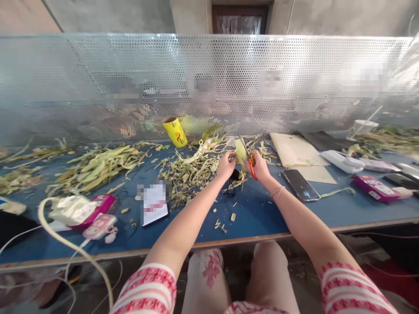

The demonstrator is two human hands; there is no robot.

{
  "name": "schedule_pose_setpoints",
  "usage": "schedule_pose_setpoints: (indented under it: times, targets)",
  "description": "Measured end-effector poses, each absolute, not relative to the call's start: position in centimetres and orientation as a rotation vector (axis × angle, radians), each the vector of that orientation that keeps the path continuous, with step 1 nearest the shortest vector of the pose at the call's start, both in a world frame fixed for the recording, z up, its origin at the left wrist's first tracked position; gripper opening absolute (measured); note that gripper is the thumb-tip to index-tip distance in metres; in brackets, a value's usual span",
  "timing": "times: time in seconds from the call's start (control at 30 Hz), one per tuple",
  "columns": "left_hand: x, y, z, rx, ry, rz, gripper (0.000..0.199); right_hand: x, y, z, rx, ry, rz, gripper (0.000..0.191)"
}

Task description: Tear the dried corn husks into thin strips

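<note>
My right hand (260,166) is closed around red-handled scissors (252,170), their blades pointing up and away from me. Beside the blades is a pale green strip of plant leaf (241,151), pinched by the fingers of my left hand (226,165); whether the blades touch it is hard to make out. Beneath and left of my hands spreads a heap of dry cut plant pieces (186,174). A small black object with a cord loop (231,185) lies below my hands. Several cut scraps (233,216) are scattered nearer the table's front edge.
A perforated metal screen (163,65) rises behind the blue table (262,220). Leaf strips (98,165) lie left, near a yellow tube (176,132). A lit phone (155,205) and pink packs (98,226) sit left. At right are a dark phone (300,185) and cardboard (294,150).
</note>
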State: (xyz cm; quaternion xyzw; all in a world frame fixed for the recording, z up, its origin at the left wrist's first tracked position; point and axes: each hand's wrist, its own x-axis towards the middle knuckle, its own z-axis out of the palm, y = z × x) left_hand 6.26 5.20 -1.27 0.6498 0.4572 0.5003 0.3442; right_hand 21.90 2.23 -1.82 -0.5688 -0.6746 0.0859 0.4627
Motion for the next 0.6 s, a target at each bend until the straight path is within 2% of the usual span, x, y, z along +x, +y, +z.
schedule_pose_setpoints:
  times: [0.17,0.4,0.5,0.6]
  targets:
    - [5.3,5.5,-1.6,1.524,1.060,1.338,0.036,21.5,2.1,-2.1,-1.348,-1.637,0.282,0.035]
    - [3.7,6.3,-1.5,1.428,1.111,1.396,0.016,21.5,1.8,-1.6,-1.307,-1.524,0.322,0.037]
    - [2.7,6.3,-1.3,1.530,1.222,1.401,0.009,21.9,2.0,-1.2,-1.310,-1.486,0.324,0.036]
    - [2.2,5.8,-0.8,1.819,1.326,1.374,0.011,22.4,2.2,-1.0,-1.343,-1.448,0.317,0.034]
